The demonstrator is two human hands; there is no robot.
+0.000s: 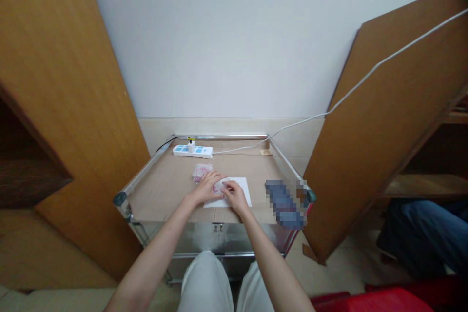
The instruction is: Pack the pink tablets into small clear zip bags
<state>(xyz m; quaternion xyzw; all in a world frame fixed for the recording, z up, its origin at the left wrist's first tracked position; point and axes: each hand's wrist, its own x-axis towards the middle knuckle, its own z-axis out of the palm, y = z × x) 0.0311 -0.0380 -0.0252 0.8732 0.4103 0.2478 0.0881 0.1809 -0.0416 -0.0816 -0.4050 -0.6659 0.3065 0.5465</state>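
Note:
Both my hands rest on a white sheet of paper lying on the brown top of a small metal-framed table. My left hand lies with fingers stretched forward over the sheet's left part. My right hand sits beside it, fingers bent and pinched on something small and pinkish that I cannot make out. A small clear bag with pink contents lies just beyond my left hand.
A white power strip with a plugged charger and a white cable sits at the table's back edge. A blurred dark blue object lies at the right edge. Wooden boards lean on both sides. Another person's blue-trousered leg is at right.

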